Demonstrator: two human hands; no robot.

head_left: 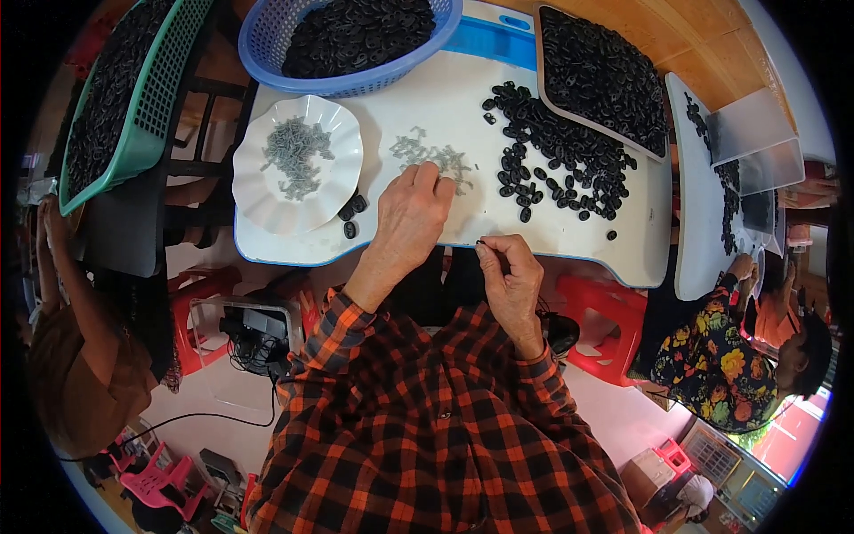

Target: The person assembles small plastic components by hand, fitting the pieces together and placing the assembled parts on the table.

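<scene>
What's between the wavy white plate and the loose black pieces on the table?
In the head view, scattered small grey pieces and the left hand lie between the plate and the black pieces.

A person in an orange-and-black plaid shirt point(436, 418) sits at a white, blue-edged table point(445, 98). The left hand point(416, 206) reaches to a scatter of small translucent grey pieces point(436, 153), fingertips hidden. At the table's front edge, the right hand point(511, 280) pinches a small dark piece point(481, 242) between thumb and forefinger. At left, 1 white scalloped plate point(252, 191) holds more grey pieces, near 1 round blue plastic basket point(356, 86). At right, black oval pieces point(534, 125) lie heaped beside 1 full rectangular tray point(605, 131).
</scene>
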